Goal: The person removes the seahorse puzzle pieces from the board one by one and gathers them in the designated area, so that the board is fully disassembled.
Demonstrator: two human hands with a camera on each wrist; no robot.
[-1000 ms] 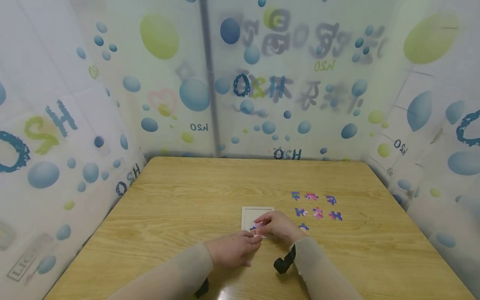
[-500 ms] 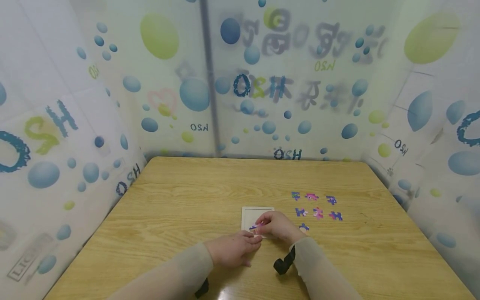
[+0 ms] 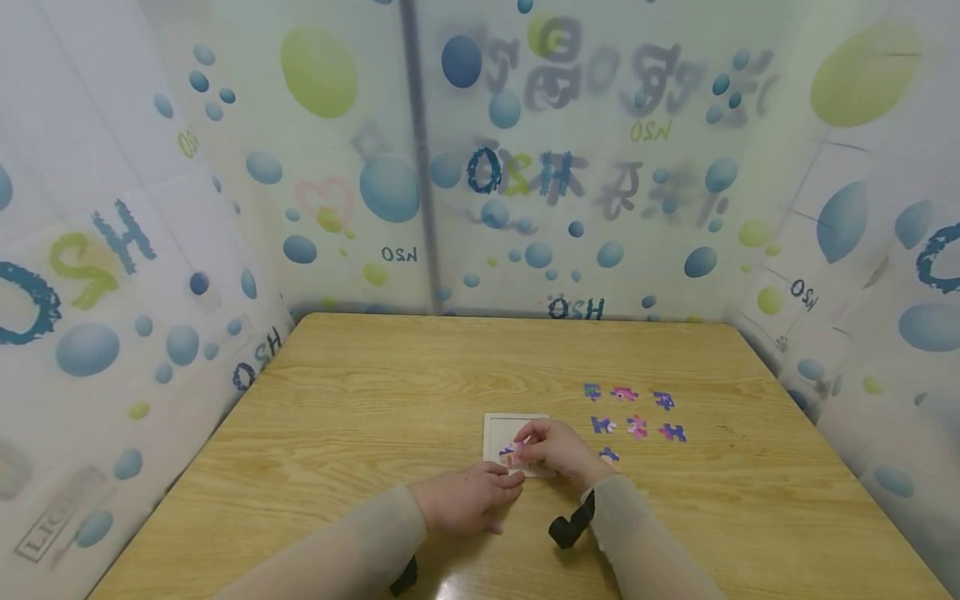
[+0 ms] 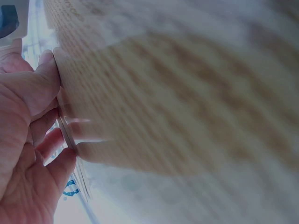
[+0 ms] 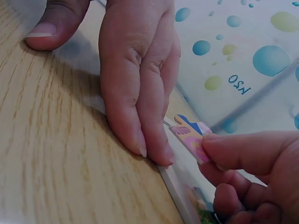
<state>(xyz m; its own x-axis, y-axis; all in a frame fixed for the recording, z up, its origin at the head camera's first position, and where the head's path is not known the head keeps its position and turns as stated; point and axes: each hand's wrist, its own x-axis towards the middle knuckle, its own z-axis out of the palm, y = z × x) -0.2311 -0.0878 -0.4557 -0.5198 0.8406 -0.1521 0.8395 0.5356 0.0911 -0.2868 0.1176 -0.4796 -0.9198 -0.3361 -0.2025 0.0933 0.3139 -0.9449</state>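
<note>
A small pale square puzzle tray (image 3: 504, 423) lies on the table in the head view. My right hand (image 3: 566, 452) is over its right side and pinches a jigsaw piece (image 5: 190, 139) between thumb and fingers. That piece, pink, tan and blue, is tilted above the tray in the right wrist view. Part of another colourful piece (image 5: 202, 199) shows inside the tray beneath the right hand. My left hand (image 3: 468, 500) lies with extended fingers at the tray's near edge, fingertips touching it. The right hand covers much of the tray's interior.
Several loose jigsaw pieces lie in rows right of the tray, including a pink one (image 3: 637, 427) and a purple one (image 3: 608, 456) close to the right wrist. The wooden table (image 3: 360, 392) is bordered by printed curtains (image 3: 337, 167) at the back and sides.
My right hand's fingers have lifted and shifted slightly at the tray, with the pinched piece showing a little more. The left hand stays in place.
</note>
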